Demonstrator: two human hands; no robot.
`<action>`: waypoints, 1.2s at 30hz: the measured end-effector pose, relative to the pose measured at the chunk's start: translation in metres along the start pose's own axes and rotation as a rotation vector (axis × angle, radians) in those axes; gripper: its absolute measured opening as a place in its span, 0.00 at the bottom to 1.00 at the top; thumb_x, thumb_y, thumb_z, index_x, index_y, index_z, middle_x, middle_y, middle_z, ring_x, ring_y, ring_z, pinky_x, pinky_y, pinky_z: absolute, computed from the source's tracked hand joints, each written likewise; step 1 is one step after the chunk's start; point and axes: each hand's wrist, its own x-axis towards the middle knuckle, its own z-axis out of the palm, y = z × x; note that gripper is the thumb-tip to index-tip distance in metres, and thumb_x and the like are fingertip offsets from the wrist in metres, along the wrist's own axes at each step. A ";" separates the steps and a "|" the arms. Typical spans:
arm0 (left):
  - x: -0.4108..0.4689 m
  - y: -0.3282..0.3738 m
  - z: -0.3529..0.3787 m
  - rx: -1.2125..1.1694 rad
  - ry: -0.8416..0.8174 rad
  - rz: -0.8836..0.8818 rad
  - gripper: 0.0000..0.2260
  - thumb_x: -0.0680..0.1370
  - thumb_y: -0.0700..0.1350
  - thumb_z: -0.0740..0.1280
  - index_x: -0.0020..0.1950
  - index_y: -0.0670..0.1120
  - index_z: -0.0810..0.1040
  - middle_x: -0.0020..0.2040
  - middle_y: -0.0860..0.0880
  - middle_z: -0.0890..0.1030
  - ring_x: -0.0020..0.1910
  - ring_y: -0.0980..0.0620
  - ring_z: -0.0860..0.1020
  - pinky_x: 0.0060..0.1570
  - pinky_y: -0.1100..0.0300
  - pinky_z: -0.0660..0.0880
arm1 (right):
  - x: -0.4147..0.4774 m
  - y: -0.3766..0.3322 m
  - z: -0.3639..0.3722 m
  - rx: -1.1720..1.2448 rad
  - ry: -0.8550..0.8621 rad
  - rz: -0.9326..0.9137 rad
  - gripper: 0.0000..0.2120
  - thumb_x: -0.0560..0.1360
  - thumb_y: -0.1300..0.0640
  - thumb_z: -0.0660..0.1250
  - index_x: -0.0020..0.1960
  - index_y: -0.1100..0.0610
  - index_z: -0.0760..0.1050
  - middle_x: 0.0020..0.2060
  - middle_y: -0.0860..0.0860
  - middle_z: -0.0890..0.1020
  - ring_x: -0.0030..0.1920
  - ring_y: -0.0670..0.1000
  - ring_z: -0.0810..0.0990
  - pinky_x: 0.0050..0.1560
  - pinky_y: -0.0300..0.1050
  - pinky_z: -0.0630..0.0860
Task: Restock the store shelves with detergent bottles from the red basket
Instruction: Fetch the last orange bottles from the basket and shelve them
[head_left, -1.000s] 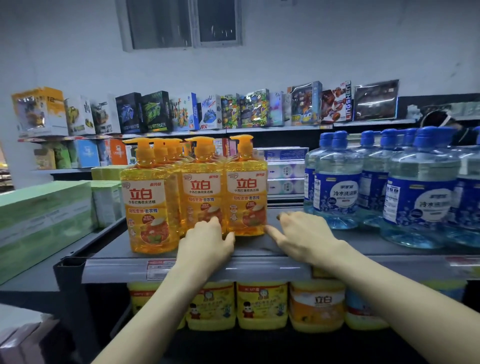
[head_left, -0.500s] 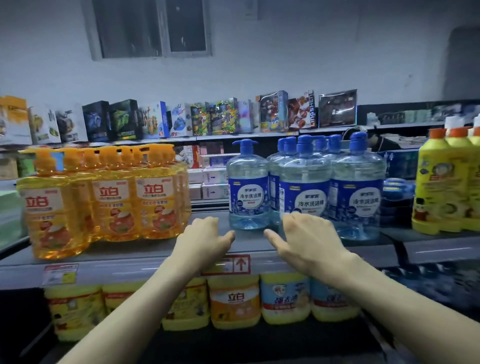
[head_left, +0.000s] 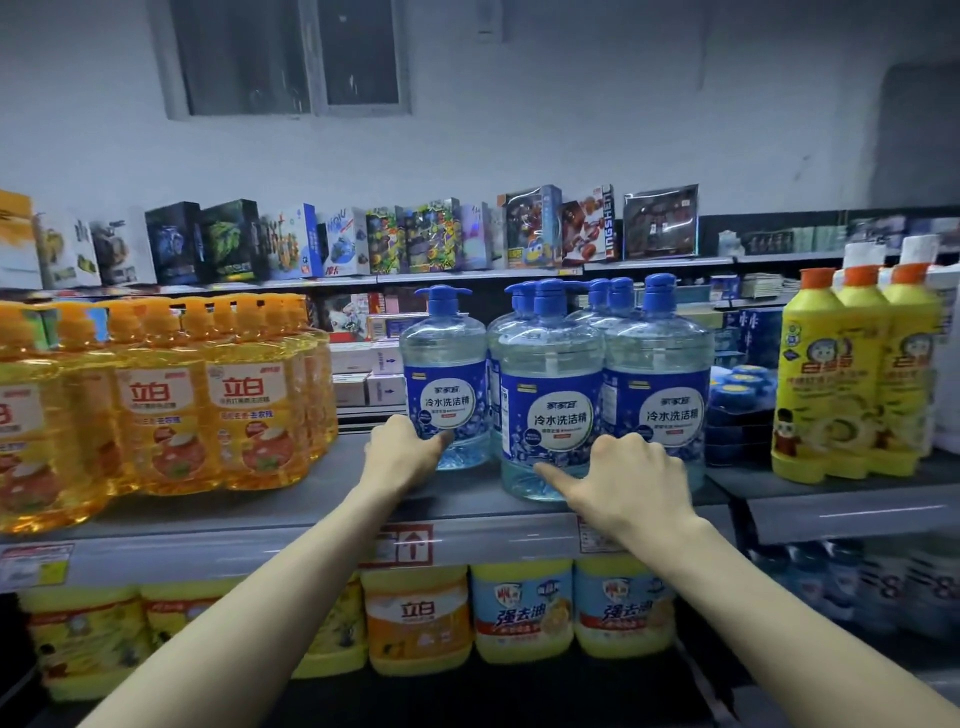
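Both hands have advanced from the shelf lip to the bottles: the left hand (head_left: 408, 452) clasps the low left flank of the lone clear blue-labelled plastic pump bottle (head_left: 447, 384), thumb across its front, other fingers hidden. Against the base of the neighbouring front clear blue-labelled bottle (head_left: 550, 410) lies the right hand (head_left: 631, 483), thumb stretched left, fingers bent; grip unclear. Both bottles stand upright on the grey metal shelf (head_left: 249, 512), directly beyond the fingers.

At nine o'clock the orange bottles (head_left: 31, 431) ran off the picture's edge. Behind the front blue bottles (head_left: 550, 415) the rear ones showed only pump tops. The left hand (head_left: 402, 452) and right hand (head_left: 628, 483) hid their own fingertips. At four o'clock the goods (head_left: 883, 587) were blurred; the eight-o'clock price tag (head_left: 31, 566) was unreadable.
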 end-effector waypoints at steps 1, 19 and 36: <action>0.003 -0.002 0.002 0.008 0.006 0.003 0.24 0.77 0.65 0.73 0.59 0.46 0.85 0.54 0.42 0.87 0.54 0.37 0.83 0.56 0.45 0.81 | 0.000 -0.001 0.001 0.004 0.008 -0.003 0.34 0.75 0.20 0.56 0.35 0.53 0.64 0.33 0.48 0.68 0.42 0.57 0.77 0.42 0.49 0.71; -0.020 0.009 -0.002 0.221 -0.154 0.005 0.20 0.77 0.56 0.72 0.63 0.46 0.76 0.58 0.45 0.82 0.53 0.45 0.80 0.50 0.54 0.77 | -0.006 -0.003 -0.009 0.031 -0.065 -0.014 0.30 0.79 0.26 0.58 0.48 0.55 0.71 0.44 0.53 0.73 0.55 0.60 0.82 0.49 0.52 0.75; -0.085 0.066 0.019 -0.144 -0.153 0.289 0.20 0.78 0.59 0.75 0.67 0.54 0.81 0.59 0.55 0.85 0.60 0.52 0.83 0.64 0.51 0.79 | -0.009 0.089 -0.017 0.273 -0.002 0.277 0.38 0.77 0.36 0.71 0.72 0.63 0.66 0.65 0.61 0.79 0.65 0.64 0.79 0.59 0.53 0.76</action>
